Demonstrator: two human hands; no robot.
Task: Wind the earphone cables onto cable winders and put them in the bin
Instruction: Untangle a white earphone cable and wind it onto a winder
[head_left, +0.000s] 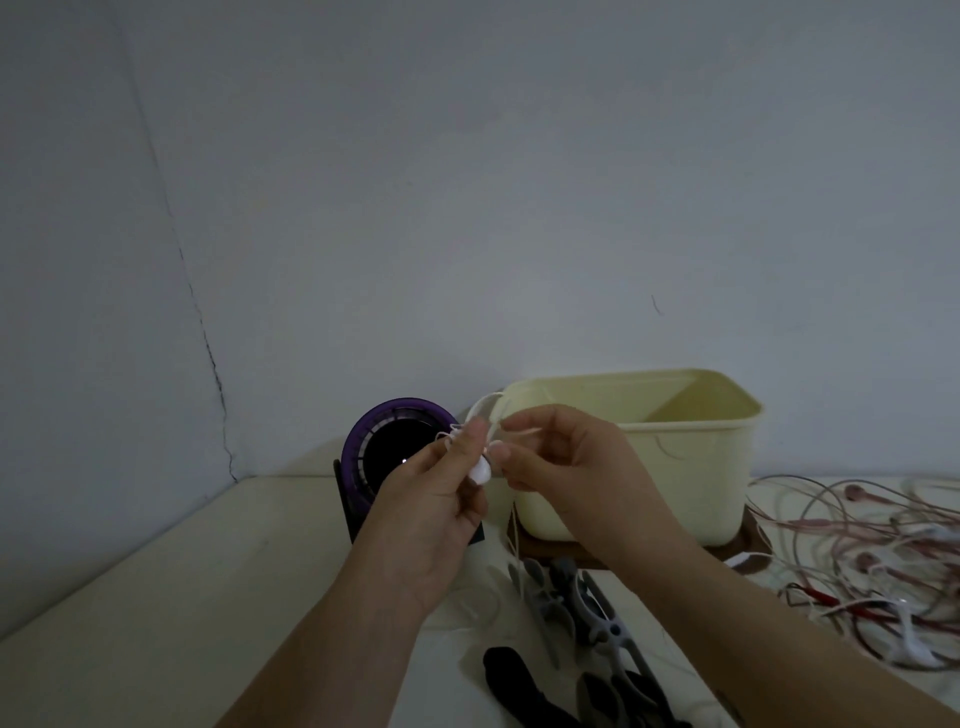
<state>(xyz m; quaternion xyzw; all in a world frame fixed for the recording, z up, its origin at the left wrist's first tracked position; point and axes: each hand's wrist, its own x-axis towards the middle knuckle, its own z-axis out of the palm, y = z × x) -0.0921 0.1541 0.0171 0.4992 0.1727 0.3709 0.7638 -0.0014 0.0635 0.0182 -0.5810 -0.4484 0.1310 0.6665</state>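
Both hands are up in front of the cream bin (691, 457). Left hand (436, 512) pinches a white cable winder (479, 472), right hand (566, 460) pinches the thin white earphone cable (480, 408) looping above it. Spare winders (582, 608) lie on the table (156, 597).

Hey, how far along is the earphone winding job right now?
Done: nothing wound shows in the visible part of the bin. In hand: the left hand pinches a small white piece, the right hand the white cable. Left: the tangle of cables at right and the loose winders on the table.
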